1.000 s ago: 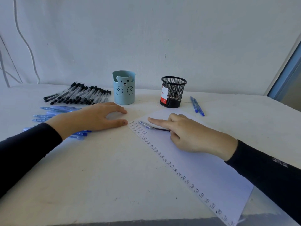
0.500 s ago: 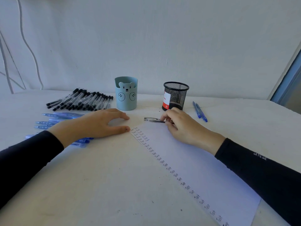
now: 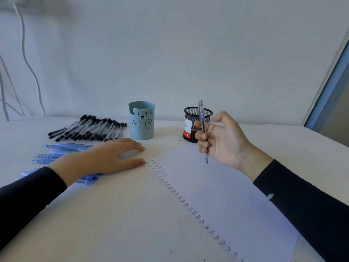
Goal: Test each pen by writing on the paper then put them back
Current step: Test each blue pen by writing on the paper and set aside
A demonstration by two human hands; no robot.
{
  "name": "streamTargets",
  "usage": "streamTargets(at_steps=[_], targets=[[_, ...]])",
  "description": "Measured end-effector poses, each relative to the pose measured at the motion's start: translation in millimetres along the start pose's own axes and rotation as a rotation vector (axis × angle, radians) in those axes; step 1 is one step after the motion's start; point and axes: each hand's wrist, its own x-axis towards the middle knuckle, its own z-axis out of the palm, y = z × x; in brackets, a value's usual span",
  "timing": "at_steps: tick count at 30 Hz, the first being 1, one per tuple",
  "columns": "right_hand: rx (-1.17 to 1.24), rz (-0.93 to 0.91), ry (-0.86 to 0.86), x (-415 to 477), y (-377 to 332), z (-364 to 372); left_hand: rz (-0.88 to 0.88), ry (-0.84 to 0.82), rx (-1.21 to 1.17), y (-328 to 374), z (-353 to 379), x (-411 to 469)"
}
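Table [image 3: 103, 224]: white top carrying everything; the paper would slide easily on it.
Paper [image 3: 226, 195]: one thin, limp sheet lying at an angle, with a column of small "Test" marks down its left edge. It needs a flat hand on it while the writing is done.
Left hand [image 3: 102, 159]: palm down on the table, fingers straight and slightly spread, holding nothing. The thumb tip lies at the sheet's top corner; whether it presses the sheet I cannot tell.
Right hand [image 3: 222, 140]: raised over the paper's upper part, palm toward the camera, with the fingers curled round the pen and the thumb standing off.
Bear cup [image 3: 141, 127]: pale blue holder, upright, behind the left hand.
Mesh cup [image 3: 188, 127]: black wire holder, upright, partly hidden behind the right hand.
Black pens [image 3: 88, 129]: capped, laid in a tight row left of the bear cup.
Blue pens [image 3: 62, 148]: loose group nearer the table's front edge, partly under the left forearm.
Pen [image 3: 202, 118]: clear barrel, nearly upright, tip down, seemingly clear of the sheet.
Handling: the pen looks light and stiff, with a smooth barrel likely to turn or slip. For a steady stroke, grip low near the tip with the thumb brought in against it.
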Motion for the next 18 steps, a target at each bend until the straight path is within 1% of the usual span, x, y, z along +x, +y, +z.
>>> streamTargets(at_steps=[2, 4, 8, 12, 15, 16, 17, 18], targets=[[0.082, 0.069, 0.011, -3, -5, -3, 0.002, 0.003, 0.004, -1, 0, 0], [0.105, 0.101, 0.042, -3, -8, -5, 0.011, 0.006, 0.0, 0, 1, 1], [0.129, 0.118, 0.083, -4, -13, -10, 0.023, 0.013, -0.014, 1, 1, 0], [0.134, 0.116, 0.079, -4, -14, -12, 0.026, 0.016, -0.016, 2, 0, 0], [0.173, 0.013, 0.079, -2, -23, -17, 0.028, 0.012, -0.017, 3, -1, 0], [0.181, -0.055, 0.119, 0, -29, -22, 0.028, 0.009, -0.014, 3, -1, 0], [0.162, -0.121, 0.213, 4, -36, -31, 0.026, 0.007, -0.012, 3, -1, 0], [0.088, -0.191, 0.36, 8, -42, -42, 0.025, 0.008, -0.01, 3, 0, 0]])
